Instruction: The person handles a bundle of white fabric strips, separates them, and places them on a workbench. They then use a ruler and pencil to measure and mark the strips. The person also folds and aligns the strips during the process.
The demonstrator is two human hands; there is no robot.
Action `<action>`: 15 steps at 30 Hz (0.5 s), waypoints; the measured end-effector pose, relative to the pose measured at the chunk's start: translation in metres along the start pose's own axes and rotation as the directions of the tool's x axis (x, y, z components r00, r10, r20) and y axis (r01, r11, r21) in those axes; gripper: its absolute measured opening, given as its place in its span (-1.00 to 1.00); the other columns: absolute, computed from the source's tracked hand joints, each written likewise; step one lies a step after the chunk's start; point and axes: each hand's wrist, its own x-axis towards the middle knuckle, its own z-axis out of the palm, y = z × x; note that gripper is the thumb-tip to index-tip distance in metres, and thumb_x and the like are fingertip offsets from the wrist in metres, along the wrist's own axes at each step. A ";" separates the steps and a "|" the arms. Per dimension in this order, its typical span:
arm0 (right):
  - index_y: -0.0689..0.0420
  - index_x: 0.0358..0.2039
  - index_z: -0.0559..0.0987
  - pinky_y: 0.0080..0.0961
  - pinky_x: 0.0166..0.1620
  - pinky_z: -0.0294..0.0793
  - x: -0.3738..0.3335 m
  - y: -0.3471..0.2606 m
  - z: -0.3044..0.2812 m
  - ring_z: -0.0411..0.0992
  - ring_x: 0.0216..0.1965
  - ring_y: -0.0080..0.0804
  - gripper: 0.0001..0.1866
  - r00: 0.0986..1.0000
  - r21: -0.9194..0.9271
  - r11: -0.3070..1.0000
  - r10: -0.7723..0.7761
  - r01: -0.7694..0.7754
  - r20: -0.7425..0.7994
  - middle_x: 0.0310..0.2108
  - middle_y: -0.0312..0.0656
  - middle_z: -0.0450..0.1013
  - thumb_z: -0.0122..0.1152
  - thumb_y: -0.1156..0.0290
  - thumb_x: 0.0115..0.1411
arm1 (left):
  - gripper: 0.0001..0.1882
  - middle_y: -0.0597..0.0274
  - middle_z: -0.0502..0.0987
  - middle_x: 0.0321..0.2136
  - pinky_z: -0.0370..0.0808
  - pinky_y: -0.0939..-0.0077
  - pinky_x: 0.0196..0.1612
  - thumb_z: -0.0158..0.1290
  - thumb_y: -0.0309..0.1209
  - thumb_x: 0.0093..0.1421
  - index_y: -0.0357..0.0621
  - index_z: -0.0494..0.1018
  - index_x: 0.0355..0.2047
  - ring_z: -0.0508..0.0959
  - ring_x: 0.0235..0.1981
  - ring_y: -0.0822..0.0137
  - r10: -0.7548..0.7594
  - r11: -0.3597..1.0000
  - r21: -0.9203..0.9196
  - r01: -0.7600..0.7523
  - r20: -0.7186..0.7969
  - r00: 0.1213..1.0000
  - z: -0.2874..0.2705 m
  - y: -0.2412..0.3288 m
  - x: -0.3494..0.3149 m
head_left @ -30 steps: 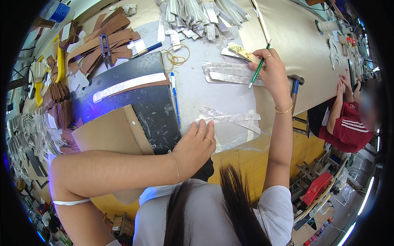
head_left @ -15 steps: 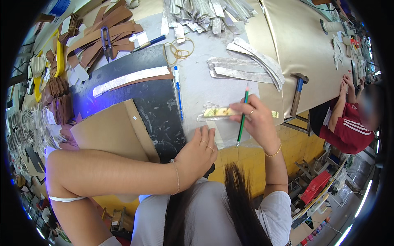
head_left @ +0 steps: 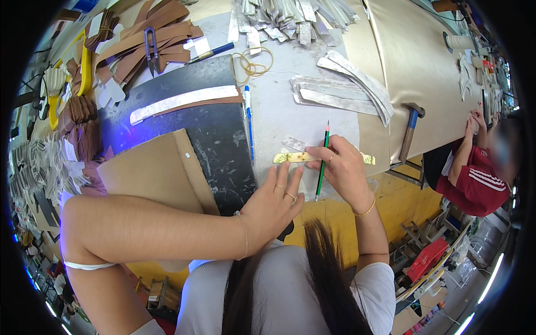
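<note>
A narrow yellowish patterned strip (head_left: 293, 158) lies across the grey work surface in front of me. My left hand (head_left: 272, 209) is open and palm down, its outstretched fingertips on or just beside the strip's left end. Between the fingers of my right hand (head_left: 347, 170) a green pencil (head_left: 324, 159) stands nearly upright, its dark tip pointing away from me. The same hand covers the middle of the strip with its fingertips, and the right end (head_left: 368, 159) shows past it. A small crumpled translucent scrap (head_left: 295, 143) lies just beyond the strip.
A dark board (head_left: 223, 139) bears a white curved strip (head_left: 184, 103) over brown material. Beside it lies a blue pen (head_left: 249, 123). Curved silvery strips (head_left: 335, 92), a hammer (head_left: 411, 125), thread snips (head_left: 151, 50) and brown strips (head_left: 125, 47) surround the area. A person in red (head_left: 474, 178) sits at right.
The yellowish strip now lies flatter on the surface, slightly lower and to the left. My left hand has reached forward and right to its end. The pencil has shifted left with my right hand.
</note>
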 end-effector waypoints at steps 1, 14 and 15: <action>0.00 -0.25 0.70 -0.38 -0.36 0.42 0.000 0.000 0.000 0.42 -0.40 -0.31 -0.69 1.000 -0.009 1.000 -0.009 0.009 -0.002 -0.48 -0.26 0.34 0.48 0.33 -0.08 | -0.20 -0.36 0.02 0.40 0.07 -0.08 0.38 0.15 -0.07 0.14 -0.05 0.22 0.35 0.10 0.38 -0.33 -0.003 1.000 -0.002 0.003 0.013 1.000 0.001 0.000 0.000; -0.01 -0.19 0.69 -0.34 -0.26 0.40 -0.004 -0.003 0.001 0.42 -0.35 -0.28 -0.62 0.999 -0.088 0.995 -0.043 0.042 -0.014 -0.42 -0.28 0.41 0.50 0.33 -0.10 | -0.17 -0.45 0.13 0.32 0.10 -0.05 0.36 0.18 -0.13 0.11 -0.01 0.17 0.37 0.20 0.33 -0.36 -0.010 0.998 -0.062 0.011 0.025 1.000 -0.003 -0.008 0.004; -0.01 -0.18 0.68 -0.34 -0.23 0.39 -0.004 -0.003 0.000 0.42 -0.34 -0.28 -0.61 0.999 -0.098 0.994 -0.043 0.042 -0.005 -0.41 -0.29 0.42 0.50 0.33 -0.10 | -0.18 -0.45 0.15 0.32 0.11 -0.05 0.35 0.18 -0.14 0.12 0.00 0.17 0.37 0.21 0.32 -0.36 -0.003 0.997 -0.079 0.005 0.032 0.999 -0.005 -0.008 0.004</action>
